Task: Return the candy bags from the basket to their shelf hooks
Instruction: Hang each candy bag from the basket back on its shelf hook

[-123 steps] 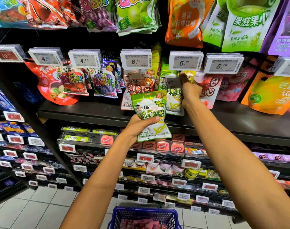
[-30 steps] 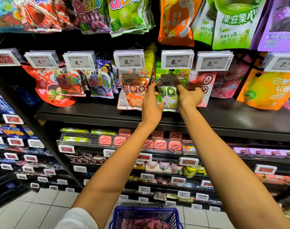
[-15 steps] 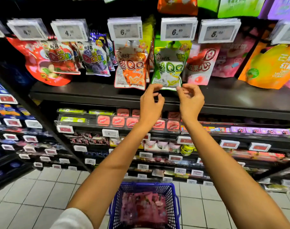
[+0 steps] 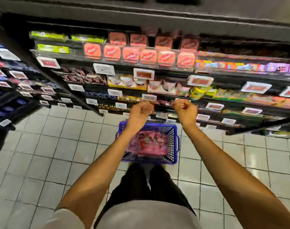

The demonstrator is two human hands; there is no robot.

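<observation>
The view tilts down and is blurred by motion. A blue plastic basket (image 4: 173, 138) stands on the tiled floor in front of my feet. Several pink candy bags (image 4: 149, 144) lie inside it. My left hand (image 4: 140, 113) hovers above the basket's far left rim, fingers loosely curled, holding nothing. My right hand (image 4: 185, 113) hovers level with it over the far right rim, also loosely curled and holding nothing. The shelf hooks with the hanging bags are above the frame and hidden from view.
Lower shelves (image 4: 157, 70) with red tins, small packets and price tags run just beyond the basket. A second shelf unit (image 4: 17, 90) stands at the left. Grey floor tiles (image 4: 50, 146) spread left and right of the basket.
The green bag now hangs on its hook and both hands have let go. My hands dropped from the hook shelf to above the basket. The view swung downward.
</observation>
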